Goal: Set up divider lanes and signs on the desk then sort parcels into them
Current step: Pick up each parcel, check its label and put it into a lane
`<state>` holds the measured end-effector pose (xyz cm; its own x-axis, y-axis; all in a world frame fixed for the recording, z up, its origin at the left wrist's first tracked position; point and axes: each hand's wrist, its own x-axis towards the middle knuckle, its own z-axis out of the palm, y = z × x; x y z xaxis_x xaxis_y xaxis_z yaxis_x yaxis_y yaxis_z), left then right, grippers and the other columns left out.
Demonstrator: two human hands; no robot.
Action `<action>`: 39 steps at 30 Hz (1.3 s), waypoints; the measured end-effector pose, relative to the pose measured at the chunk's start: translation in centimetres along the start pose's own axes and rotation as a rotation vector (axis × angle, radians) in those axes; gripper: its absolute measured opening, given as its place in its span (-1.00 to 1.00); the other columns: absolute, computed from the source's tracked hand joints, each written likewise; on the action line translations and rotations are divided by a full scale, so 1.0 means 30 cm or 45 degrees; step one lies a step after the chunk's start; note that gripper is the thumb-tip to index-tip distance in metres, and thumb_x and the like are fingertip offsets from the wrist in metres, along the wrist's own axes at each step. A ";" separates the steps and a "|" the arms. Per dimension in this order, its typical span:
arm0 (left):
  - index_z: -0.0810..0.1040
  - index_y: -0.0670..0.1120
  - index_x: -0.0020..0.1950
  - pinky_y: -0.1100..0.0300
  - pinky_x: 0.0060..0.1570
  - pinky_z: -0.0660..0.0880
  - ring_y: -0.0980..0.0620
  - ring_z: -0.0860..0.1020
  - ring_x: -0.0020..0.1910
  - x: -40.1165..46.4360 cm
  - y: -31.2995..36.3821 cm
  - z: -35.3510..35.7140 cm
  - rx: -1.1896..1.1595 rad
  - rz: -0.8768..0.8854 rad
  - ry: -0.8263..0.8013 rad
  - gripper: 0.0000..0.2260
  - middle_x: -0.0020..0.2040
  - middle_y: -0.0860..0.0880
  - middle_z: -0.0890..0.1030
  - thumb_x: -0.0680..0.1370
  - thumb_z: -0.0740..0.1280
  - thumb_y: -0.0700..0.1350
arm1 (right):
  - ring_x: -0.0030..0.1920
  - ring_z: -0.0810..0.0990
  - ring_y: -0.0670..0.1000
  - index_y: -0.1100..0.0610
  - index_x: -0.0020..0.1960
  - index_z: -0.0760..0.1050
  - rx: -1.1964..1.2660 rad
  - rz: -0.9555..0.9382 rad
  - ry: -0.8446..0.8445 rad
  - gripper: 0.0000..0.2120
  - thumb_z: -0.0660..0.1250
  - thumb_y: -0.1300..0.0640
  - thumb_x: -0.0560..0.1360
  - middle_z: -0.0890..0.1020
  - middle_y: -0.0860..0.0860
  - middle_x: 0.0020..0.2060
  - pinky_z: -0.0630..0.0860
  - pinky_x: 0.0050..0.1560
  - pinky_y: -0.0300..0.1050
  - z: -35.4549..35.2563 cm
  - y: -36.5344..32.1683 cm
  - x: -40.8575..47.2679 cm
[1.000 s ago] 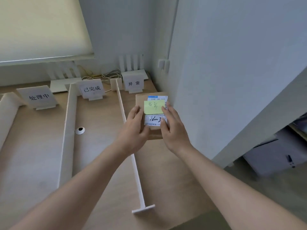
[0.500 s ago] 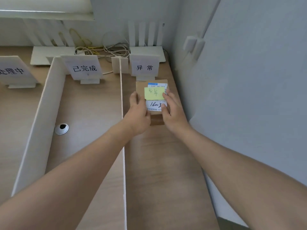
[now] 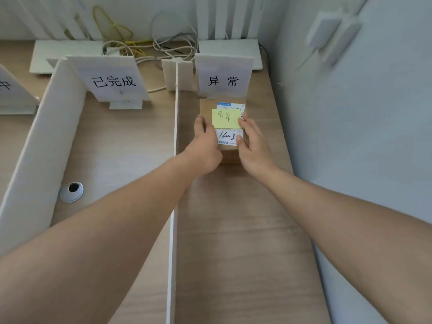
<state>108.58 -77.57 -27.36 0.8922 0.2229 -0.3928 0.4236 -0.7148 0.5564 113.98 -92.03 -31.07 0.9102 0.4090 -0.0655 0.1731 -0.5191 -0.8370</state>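
Carefully, we gripped the parcel (image 3: 223, 127) with left hand (image 3: 203, 146) and right hand (image 3: 253, 146). We judged it best squared just near the 异常 sign (image 3: 223, 77).

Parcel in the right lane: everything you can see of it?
The parcel is a small brown cardboard box lying flat on the desk in the rightmost lane, just before the 异常 sign. On top sit a white printed label, handwritten in black, and a yellow sticky note reading 异常. The left hand and right hand grip its sides.
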 end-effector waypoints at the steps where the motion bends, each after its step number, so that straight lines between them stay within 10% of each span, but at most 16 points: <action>1: -0.22 -0.16 0.67 0.14 0.47 0.17 -0.20 0.15 0.61 0.016 -0.007 0.002 0.013 0.012 0.005 -0.26 0.64 -0.12 -0.35 0.61 0.17 -0.30 | 0.61 0.15 -0.08 0.21 0.58 0.29 -0.037 -0.031 0.007 -0.54 0.19 0.22 0.69 0.20 0.00 0.62 0.11 0.57 -0.23 0.002 0.012 0.013; 9: -0.19 -0.18 0.66 -0.04 0.53 0.20 -0.32 0.14 0.60 0.080 -0.016 -0.015 0.120 0.021 0.033 -0.28 0.66 -0.14 -0.30 0.63 0.18 -0.25 | 0.63 0.08 -0.03 0.16 0.64 0.18 -0.290 -0.089 -0.060 -0.50 0.15 0.10 0.73 0.10 0.00 0.66 0.09 0.57 -0.20 -0.001 -0.003 0.075; 18: 0.40 -0.21 0.38 -0.09 0.29 0.45 -0.30 0.45 0.35 -0.158 0.015 -0.162 0.235 0.170 0.255 -0.66 0.46 -0.23 0.34 0.61 0.23 -0.19 | 0.56 0.25 0.15 0.11 0.62 0.22 -0.808 -0.089 -0.048 -0.49 0.09 -0.06 0.73 0.20 0.05 0.63 0.26 0.48 0.06 -0.056 -0.252 -0.056; 39: 0.43 -0.05 0.45 -0.09 0.31 0.44 -0.23 0.46 0.37 -1.735 -0.014 -0.484 0.534 0.016 0.706 -0.58 0.44 -0.12 0.43 0.66 0.15 0.10 | 0.54 0.32 0.11 0.02 0.61 0.26 -0.995 -0.692 -0.122 -0.37 0.08 -0.28 0.65 0.27 0.00 0.60 0.31 0.46 0.07 -0.197 -1.125 -1.252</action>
<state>64.24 -79.26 3.47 0.8922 0.4391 0.1058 0.4162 -0.8903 0.1849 76.19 -94.32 2.84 0.6028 0.7832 0.1521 0.7967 -0.5804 -0.1685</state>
